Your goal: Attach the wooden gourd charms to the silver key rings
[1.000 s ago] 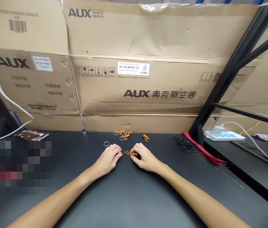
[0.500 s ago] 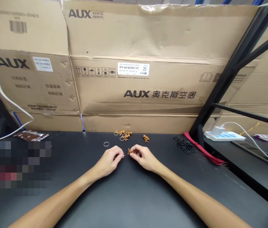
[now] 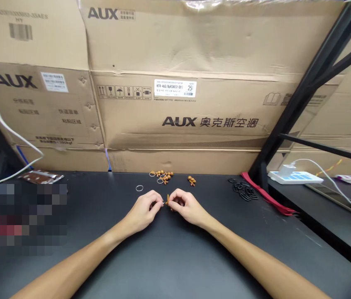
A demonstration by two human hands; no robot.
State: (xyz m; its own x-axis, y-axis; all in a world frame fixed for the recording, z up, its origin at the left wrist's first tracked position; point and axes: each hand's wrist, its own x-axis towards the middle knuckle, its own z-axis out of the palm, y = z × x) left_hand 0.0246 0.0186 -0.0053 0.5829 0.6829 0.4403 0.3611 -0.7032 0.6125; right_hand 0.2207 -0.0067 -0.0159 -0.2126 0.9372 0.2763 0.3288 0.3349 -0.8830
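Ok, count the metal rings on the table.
3. One metal ring lies apart; a second ring and third ring sit by the brown beads. Left hand and right hand may hide more.

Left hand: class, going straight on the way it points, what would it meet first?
Probably the small brown beaded piece held in the right hand, just past the left fingertips; depth is unclear.

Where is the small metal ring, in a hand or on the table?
On the table: the ring lies on the black tabletop, apart from the left hand.
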